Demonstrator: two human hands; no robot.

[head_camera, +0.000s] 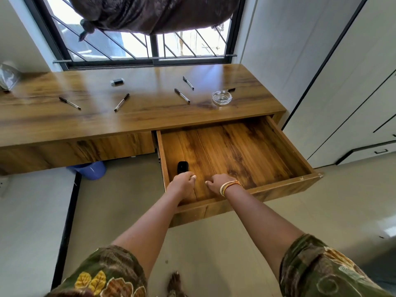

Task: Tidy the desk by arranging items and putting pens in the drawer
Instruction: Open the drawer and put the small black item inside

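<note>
The desk's right drawer (285, 144) is pulled out over the floor. Both my hands reach into its near left corner. My left hand (183, 183) is curled around the near end of a small black object (182, 166) that lies on the drawer floor. My right hand (216, 182), with bangles at the wrist, is a loose fist beside it and holds nothing. Several black-capped pens lie on the desk top (150, 112): one at the left (70, 103), one left of centre (121, 102), two towards the right (182, 95) (188, 82).
A glass ashtray (221, 97) stands at the desk's right, with a dark pen tip (231, 90) behind it. A small black-and-silver item (117, 81) lies near the window. A blue bucket (90, 169) sits under the desk. White wardrobe doors (342, 93) stand close on the right.
</note>
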